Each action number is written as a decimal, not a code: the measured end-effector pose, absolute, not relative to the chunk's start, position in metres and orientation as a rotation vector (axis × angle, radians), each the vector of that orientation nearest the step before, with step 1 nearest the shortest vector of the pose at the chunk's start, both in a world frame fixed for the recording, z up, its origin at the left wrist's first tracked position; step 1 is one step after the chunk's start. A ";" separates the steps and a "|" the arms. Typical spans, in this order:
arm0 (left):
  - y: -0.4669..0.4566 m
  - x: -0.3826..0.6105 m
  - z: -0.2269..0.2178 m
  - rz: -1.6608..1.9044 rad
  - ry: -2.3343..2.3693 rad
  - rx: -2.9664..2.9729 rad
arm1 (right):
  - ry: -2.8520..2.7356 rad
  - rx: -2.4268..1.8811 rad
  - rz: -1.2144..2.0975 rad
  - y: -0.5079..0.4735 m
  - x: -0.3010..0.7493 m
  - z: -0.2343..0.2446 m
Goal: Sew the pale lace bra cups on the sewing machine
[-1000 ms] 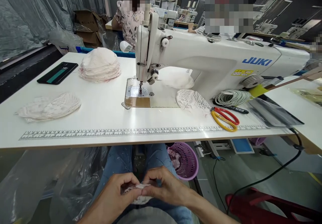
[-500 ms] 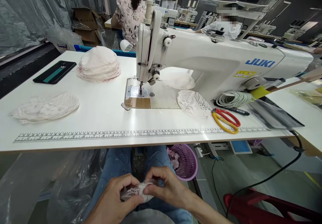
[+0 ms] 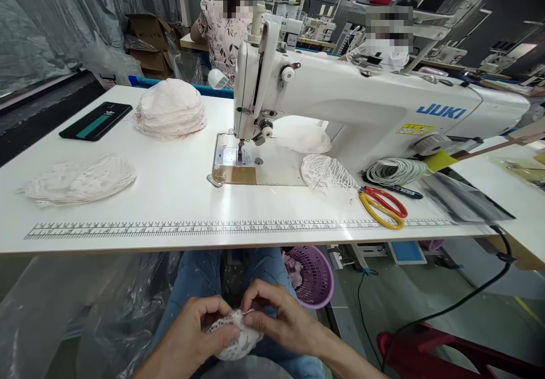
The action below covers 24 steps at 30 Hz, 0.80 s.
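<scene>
Over my lap, below the table's front edge, a small piece of white lace fabric [image 3: 240, 342] is held between both hands. My left hand [image 3: 204, 333] grips its left side, thumb on top and fingers curled behind. With thumb and index finger, my right hand [image 3: 276, 316] pinches its upper right edge. Beyond them on the table stands a white sewing machine [image 3: 361, 95], its needle and presser foot [image 3: 240, 153] over the metal plate. A white lace piece [image 3: 327, 171] lies right of the plate, touching red-and-yellow-handled scissors [image 3: 383, 205].
On the table's left are a stack of white fabric pieces [image 3: 170, 109], a flatter lace pile [image 3: 85, 180] and a dark phone [image 3: 96, 121]. A coil of pale cord [image 3: 395, 170] sits at right. Below stand a purple basket [image 3: 317, 279] and red stool [image 3: 451, 348]. Two people are behind.
The lace piece has turned and spread between my hands, showing more of its surface below my fingers. Both hands stay gripping it over my lap. The view has shifted slightly.
</scene>
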<state>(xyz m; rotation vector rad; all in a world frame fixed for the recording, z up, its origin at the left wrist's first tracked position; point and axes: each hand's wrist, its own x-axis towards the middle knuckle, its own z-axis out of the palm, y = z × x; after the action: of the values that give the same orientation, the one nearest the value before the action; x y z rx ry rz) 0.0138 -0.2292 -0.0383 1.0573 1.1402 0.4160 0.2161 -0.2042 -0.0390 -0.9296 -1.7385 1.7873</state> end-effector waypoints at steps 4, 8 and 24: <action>-0.230 0.014 -0.040 0.427 1.110 1.012 | -1.607 -0.970 1.923 -0.204 0.214 -0.042; -0.231 0.015 -0.042 0.461 1.128 1.001 | -1.455 -1.009 2.058 -0.202 0.212 -0.040; -0.227 0.019 -0.031 0.384 1.259 1.209 | -1.889 -0.927 1.546 -0.208 0.214 -0.040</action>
<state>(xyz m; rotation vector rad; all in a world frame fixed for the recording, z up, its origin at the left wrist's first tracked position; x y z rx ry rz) 0.0187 -0.2267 -0.0311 1.2091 1.2586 0.3836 0.2137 -0.2076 -0.0403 -0.9272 -1.8895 1.5464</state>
